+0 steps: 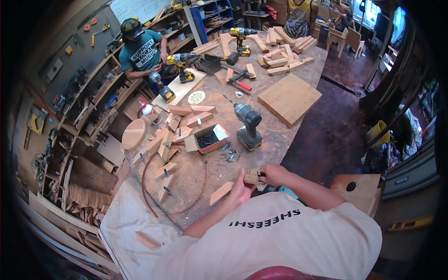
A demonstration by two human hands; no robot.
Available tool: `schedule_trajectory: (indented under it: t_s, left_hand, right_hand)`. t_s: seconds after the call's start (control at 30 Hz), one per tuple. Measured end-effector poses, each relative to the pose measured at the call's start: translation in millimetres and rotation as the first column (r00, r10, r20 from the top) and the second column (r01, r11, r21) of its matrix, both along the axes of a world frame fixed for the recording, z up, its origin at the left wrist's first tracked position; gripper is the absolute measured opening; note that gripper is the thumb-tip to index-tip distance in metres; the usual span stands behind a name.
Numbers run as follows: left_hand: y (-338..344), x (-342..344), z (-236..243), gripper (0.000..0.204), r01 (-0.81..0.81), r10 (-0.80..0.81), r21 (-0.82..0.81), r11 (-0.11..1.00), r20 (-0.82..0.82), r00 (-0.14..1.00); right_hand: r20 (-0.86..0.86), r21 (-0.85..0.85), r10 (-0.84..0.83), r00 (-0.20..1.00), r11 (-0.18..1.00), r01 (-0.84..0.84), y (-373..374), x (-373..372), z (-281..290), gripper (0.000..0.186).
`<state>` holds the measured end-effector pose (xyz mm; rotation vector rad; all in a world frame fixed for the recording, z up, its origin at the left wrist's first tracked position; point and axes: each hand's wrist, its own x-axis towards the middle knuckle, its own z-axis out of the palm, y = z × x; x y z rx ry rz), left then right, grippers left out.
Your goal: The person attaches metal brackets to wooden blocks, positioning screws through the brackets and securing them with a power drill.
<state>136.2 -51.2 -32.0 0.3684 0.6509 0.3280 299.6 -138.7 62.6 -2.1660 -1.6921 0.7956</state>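
A red curved edge (290, 274), then a pale shirt (280, 238) — beyond, left hand (240, 190) and right hand (274, 175), both curled, grip a wooden block (252, 176) between them by the tabletop's (273, 133) near edge.

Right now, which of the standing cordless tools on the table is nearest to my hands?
The grey tool just right of the open carton; the other three cordless tools stand farther back.

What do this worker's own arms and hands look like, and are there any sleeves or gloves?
Both the left hand and the right hand are ungloved. The forearms are bare too, emerging from a loose, cream-coloured shirt with dark lettering printed across it. No cables show.
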Motion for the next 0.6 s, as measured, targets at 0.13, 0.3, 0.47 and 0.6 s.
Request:
schedule_trajectory:
  t_s: [0.13,0.3,0.47,0.6]
  left_hand:
    - [-0.6,-5.5,4.3,0.041,-0.026,0.026,0.009,1.000,-0.008,1.000]
    - [0.8,-6.4,3.4,0.046,-0.042,0.042,0.009,0.999,-0.005,0.999]
    - [-2.5,-1.9,8.7,0.041,-0.037,0.037,-0.058,0.998,-0.016,0.999]
    - [1.4,-1.4,5.6,0.044,0.019,-0.019,-0.005,1.000,0.019,1.000]
  right_hand:
    - [-0.058,-0.023,0.114,0.992,0.993,-0.116,1.6,6.3,0.1,0.025]
    - [-0.068,0.051,0.158,0.985,0.987,-0.155,-2.8,1.9,-3.1,0.026]
    - [-0.002,0.211,0.070,0.998,0.975,-0.068,-14.4,-2.1,-24.4,0.020]
    - [-0.086,0.237,-0.012,0.996,0.971,0.032,-19.2,-3.9,-23.2,0.020]
